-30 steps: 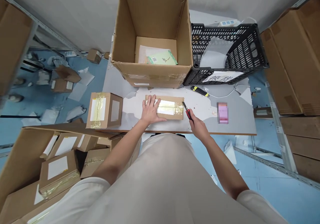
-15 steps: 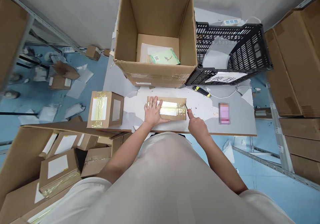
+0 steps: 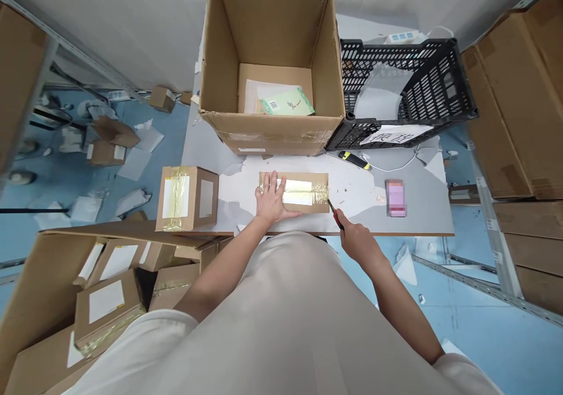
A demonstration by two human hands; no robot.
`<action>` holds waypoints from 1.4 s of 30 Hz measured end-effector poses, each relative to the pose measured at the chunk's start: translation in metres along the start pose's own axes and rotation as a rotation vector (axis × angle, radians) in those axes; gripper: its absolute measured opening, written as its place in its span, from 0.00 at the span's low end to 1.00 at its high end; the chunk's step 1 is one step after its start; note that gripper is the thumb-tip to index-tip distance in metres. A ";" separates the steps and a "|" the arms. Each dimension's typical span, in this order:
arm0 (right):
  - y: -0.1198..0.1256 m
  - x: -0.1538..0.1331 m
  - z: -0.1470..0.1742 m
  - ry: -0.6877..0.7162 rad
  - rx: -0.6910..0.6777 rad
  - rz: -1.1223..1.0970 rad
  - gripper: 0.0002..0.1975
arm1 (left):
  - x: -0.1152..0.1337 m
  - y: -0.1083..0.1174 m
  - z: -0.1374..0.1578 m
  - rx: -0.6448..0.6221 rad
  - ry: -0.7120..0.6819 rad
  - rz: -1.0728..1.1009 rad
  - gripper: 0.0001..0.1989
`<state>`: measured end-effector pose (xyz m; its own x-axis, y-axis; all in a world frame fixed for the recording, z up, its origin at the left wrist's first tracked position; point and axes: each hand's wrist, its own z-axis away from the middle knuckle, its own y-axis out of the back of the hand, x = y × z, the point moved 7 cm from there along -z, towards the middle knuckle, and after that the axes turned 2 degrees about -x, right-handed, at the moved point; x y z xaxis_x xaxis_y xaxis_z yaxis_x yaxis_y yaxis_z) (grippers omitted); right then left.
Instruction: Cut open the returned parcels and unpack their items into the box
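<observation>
A small flat cardboard box with a white label and shiny clear tape lies on the table close to its front edge. My left hand rests on the box's left part, fingers spread and pressing on top. At the box's right end, my right hand is closed around the red handle of a utility knife. The knife's dark tip points up and left at the lower right edge of the box; whether it touches the cardboard I cannot tell.
A tall open carton stands behind, holding a green packet. Beside it is a black plastic crate. A yellow-black cutter and a phone lie rightward. A taped box stands left, above a large carton of parcels.
My right hand has drawn back toward me and slightly right with the knife, so more of its handle and blade shows. My left hand stays on the box.
</observation>
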<state>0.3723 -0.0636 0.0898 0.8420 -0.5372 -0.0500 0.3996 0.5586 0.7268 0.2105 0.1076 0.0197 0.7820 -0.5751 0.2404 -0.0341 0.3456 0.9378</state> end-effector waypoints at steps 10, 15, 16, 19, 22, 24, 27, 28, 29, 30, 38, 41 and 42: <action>-0.020 0.045 0.027 -0.060 0.188 -0.174 0.30 | 0.001 0.003 -0.009 0.030 0.014 0.062 0.60; -0.021 0.058 -0.047 0.022 0.369 -0.930 0.27 | -0.023 0.009 0.015 0.259 0.010 0.341 0.60; -0.027 0.053 -0.065 0.059 0.360 -1.054 0.27 | -0.033 0.003 0.024 0.316 0.057 0.440 0.60; -0.049 0.035 -0.105 0.146 0.278 -1.248 0.29 | -0.065 -0.036 0.047 0.338 0.267 0.808 0.57; -0.063 0.030 -0.118 0.187 0.220 -1.318 0.29 | -0.070 -0.074 0.056 0.195 0.308 1.100 0.43; -0.060 0.034 -0.115 0.218 0.235 -1.324 0.28 | -0.069 -0.076 0.058 0.194 0.288 1.150 0.35; -0.048 0.043 -0.104 0.292 0.265 -1.323 0.26 | -0.069 -0.059 0.057 0.224 0.284 1.081 0.28; -0.044 0.044 -0.101 0.317 0.269 -1.329 0.25 | -0.069 -0.052 0.056 0.234 0.298 1.049 0.27; -0.041 0.046 -0.099 0.334 0.276 -1.339 0.25 | -0.070 -0.046 0.055 0.249 0.323 1.019 0.25; -0.039 0.047 -0.098 0.347 0.282 -1.351 0.24 | -0.071 -0.041 0.054 0.261 0.357 0.987 0.24; -0.053 0.045 -0.121 0.265 0.278 -1.264 0.25 | -0.073 -0.042 0.026 0.197 0.507 0.767 0.21; -0.056 0.047 -0.126 0.273 0.267 -1.265 0.26 | -0.077 -0.048 0.022 0.183 0.493 0.797 0.21; -0.057 0.047 -0.126 0.286 0.255 -1.290 0.26 | -0.079 -0.052 0.024 0.179 0.485 0.827 0.21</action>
<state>0.4347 -0.0415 -0.0404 -0.0230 -0.4191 -0.9076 0.9066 -0.3914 0.1577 0.1358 0.1175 -0.0422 0.6390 0.1797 0.7480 -0.7499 0.3622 0.5536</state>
